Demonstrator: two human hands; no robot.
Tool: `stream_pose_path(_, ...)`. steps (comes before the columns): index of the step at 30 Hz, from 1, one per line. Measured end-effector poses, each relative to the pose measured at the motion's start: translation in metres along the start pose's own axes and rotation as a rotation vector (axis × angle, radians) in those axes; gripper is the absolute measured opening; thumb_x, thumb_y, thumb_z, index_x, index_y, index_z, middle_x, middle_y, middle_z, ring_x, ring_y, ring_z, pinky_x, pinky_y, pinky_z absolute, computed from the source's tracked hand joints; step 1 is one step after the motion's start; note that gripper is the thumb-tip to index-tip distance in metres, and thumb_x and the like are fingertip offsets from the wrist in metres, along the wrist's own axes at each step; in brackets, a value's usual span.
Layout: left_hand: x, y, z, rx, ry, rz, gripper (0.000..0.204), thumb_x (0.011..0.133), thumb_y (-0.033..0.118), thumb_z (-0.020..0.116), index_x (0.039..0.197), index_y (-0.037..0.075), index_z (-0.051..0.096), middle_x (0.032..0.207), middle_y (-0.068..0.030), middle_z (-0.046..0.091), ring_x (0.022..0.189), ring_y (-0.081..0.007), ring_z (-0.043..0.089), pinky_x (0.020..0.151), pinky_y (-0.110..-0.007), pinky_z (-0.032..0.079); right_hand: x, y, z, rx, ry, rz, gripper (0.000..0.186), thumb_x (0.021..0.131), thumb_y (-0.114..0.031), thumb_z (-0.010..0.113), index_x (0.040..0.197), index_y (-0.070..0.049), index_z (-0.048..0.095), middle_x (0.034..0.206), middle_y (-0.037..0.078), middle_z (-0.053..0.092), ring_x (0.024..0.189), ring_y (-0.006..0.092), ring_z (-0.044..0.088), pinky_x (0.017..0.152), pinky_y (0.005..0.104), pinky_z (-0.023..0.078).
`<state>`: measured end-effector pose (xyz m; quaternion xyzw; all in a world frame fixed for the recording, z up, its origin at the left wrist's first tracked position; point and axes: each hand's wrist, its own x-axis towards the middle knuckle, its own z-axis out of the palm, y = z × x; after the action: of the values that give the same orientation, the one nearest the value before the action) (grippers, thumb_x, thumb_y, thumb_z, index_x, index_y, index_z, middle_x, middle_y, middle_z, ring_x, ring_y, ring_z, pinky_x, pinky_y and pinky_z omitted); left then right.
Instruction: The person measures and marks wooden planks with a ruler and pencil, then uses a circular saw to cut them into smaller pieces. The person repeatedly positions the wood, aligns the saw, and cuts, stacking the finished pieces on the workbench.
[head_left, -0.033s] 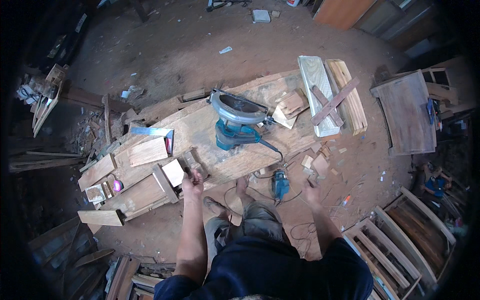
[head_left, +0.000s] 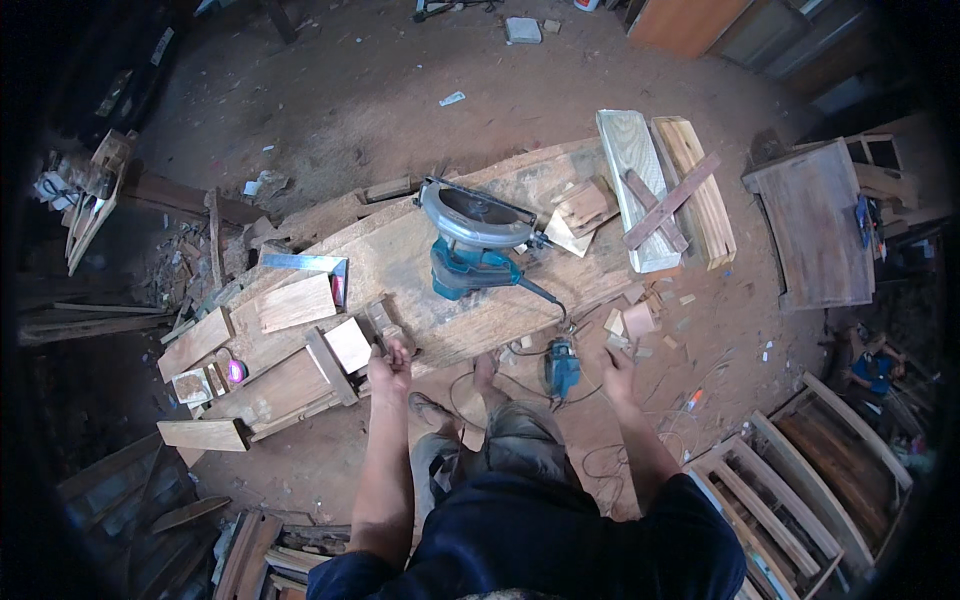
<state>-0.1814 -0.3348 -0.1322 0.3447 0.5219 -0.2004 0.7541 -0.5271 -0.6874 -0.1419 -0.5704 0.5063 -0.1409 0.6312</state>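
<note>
My left hand (head_left: 391, 368) is at the near edge of the wooden workbench (head_left: 480, 335), fingers curled with the palm partly up. Just beyond it lies a small wooden block (head_left: 383, 318), and to its left are a pale square piece (head_left: 348, 346) and a dark wooden strip (head_left: 330, 366). My right hand (head_left: 619, 374) hangs past the bench edge with bent fingers, near wood offcuts (head_left: 640, 320) on the ground. Whatever either hand may hold is too small or hidden to make out. A teal circular saw (head_left: 470, 245) rests on the bench.
A teal power tool (head_left: 561, 370) with a looping cord lies on the ground between my feet and right hand. A metal try square (head_left: 310, 264), a pink tape measure (head_left: 236, 371) and boards (head_left: 297, 304) are on the bench. Wooden frames (head_left: 770, 500) stand at lower right.
My right hand has shifted slightly left and nearer to me. My left hand has edged a little right. A pinkish offcut beyond my right hand looks slightly farther away.
</note>
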Motion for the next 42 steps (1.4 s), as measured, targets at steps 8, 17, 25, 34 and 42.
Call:
stream_pose_path(8,-0.086,-0.078,0.087,0.606,-0.341,0.174,0.058,0.102,0.049,0.058,0.137,0.004,0.047,0.117,-0.0102,0.063,0.108,-0.0240,0.063,0.089,-0.038,0.052,0.099,-0.205,0.118,0.113,-0.373,0.201,0.037,0.103,-0.037,0.062,0.099,-0.001,0.064,0.082,0.005,0.066,0.066,0.0109,0.057,0.055,0.0270,0.043)
stream_pose_path(17,-0.080,-0.138,0.164,0.773,-0.426,0.267,0.054,0.100,0.025,0.068,0.140,0.002,0.040,0.123,-0.0158,0.062,0.088,-0.0252,0.070,0.080,-0.039,0.060,0.178,-0.183,0.111,0.342,-0.975,0.674,0.056,0.101,-0.060,0.053,0.100,-0.005,0.060,0.085,0.009,0.065,0.068,0.0136,0.060,0.046,0.0222,0.039)
stream_pose_path(25,-0.076,-0.062,0.140,1.049,-0.414,0.333,0.052,0.097,0.026,0.070,0.136,0.001,0.047,0.121,-0.0174,0.065,0.095,-0.0320,0.071,0.084,-0.044,0.059,0.098,-0.125,0.161,1.031,-0.981,0.797,0.023,0.102,-0.033,0.065,0.094,-0.011,0.060,0.074,0.000,0.053,0.059,0.0087,0.045,0.044,0.0207,0.031)
stream_pose_path(34,-0.079,-0.053,0.142,1.072,-0.454,0.269,0.056,0.097,0.030,0.072,0.136,0.000,0.047,0.118,-0.0189,0.067,0.094,-0.0318,0.071,0.085,-0.043,0.059,0.070,-0.177,0.155,-0.407,-0.367,-0.270,0.066,0.078,-0.041,0.087,0.113,0.003,0.053,0.110,0.023,0.064,0.096,0.0409,0.066,0.085,0.0467,0.053)
stream_pose_path(42,-0.096,-0.063,0.151,1.075,-0.412,0.271,0.049,0.102,0.027,0.062,0.139,0.000,0.046,0.128,-0.0192,0.063,0.103,-0.0354,0.071,0.087,-0.044,0.061,0.074,-0.183,0.186,-0.423,-0.274,-0.229,0.126,0.064,-0.060,0.091,0.153,0.007,0.030,0.144,0.029,0.045,0.134,0.0443,0.050,0.110,0.0472,0.046)
